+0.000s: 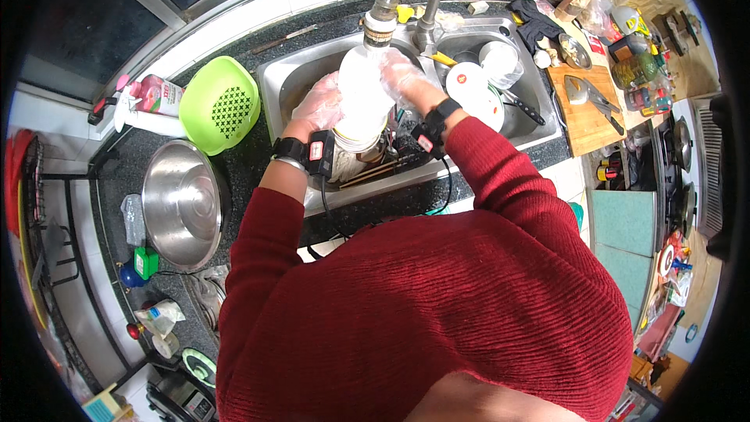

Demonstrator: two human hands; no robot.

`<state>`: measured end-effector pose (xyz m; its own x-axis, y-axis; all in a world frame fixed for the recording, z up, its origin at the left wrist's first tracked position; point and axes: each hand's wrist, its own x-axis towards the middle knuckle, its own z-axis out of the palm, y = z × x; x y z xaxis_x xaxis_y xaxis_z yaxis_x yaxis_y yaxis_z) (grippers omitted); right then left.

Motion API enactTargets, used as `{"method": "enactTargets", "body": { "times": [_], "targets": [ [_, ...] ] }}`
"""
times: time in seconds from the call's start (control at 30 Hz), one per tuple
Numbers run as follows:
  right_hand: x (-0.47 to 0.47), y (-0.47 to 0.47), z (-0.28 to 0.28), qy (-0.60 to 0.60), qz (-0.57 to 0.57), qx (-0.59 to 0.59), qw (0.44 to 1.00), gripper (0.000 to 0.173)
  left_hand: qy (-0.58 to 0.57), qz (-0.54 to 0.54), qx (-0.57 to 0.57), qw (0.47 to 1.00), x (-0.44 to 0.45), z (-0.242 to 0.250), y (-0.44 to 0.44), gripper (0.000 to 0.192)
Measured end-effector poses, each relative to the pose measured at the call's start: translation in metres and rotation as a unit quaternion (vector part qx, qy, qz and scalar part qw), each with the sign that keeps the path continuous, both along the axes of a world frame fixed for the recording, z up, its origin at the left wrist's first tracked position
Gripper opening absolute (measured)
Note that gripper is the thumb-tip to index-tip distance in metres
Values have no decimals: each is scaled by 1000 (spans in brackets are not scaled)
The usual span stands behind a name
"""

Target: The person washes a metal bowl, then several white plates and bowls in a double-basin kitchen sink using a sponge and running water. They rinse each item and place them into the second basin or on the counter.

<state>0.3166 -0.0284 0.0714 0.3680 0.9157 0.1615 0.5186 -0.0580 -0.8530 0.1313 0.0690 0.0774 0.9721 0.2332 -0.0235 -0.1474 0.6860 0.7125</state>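
Both hands wear clear plastic gloves and are over the left basin of a stainless steel double sink (281, 82). My left hand (321, 102) grips the left side of a white dish (358, 79), which lies under the faucet (379, 29). At the dish's upper right side is my right hand (399, 73); glare hides whether its fingers are closed on it. Below the dish stand stacked white bowls (360, 139), with chopsticks (372, 173) and a whitish cloth-like thing (347, 165) beside them. The right basin holds white plates (469, 85), clear containers (501, 61) and a black-handled knife (527, 110).
Left of the sink are a green plastic colander (196, 111), a large steel bowl (176, 205) and a spray bottle (152, 122). A wooden cutting board (577, 126) with a cleaver (600, 99) lies to the right, near bottles and jars (636, 70).
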Motion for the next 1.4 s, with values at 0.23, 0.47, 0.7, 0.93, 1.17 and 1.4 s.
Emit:
{"method": "enactTargets", "body": {
  "times": [0.23, 0.47, 0.7, 0.93, 1.17, 1.4],
  "targets": [
    [-78, -19, 58, -316, -10, 17, 949, 47, 4, 111, 630, 768, 2, 31, -20, 43],
    [21, -7, 30, 148, 85, -21, 985, 31, 43, 34, -103, 993, -9, 28, -26, 30],
    [-16, -50, 6, 738, 1, 69, 671, 31, 76, 155, -127, 977, 4, -24, 29, 24],
    [-16, -48, 24, 704, -98, 159, 685, 32, 135, -28, -226, 964, 18, -22, 5, 29],
    [-16, -59, 26, 693, -106, 114, 704, 33, 220, 50, 35, 974, -10, 19, -27, 40],
    [-21, -51, 36, 591, -12, 85, 802, 28, 315, 21, 394, 863, -34, 30, -7, 53]
  ]
}}
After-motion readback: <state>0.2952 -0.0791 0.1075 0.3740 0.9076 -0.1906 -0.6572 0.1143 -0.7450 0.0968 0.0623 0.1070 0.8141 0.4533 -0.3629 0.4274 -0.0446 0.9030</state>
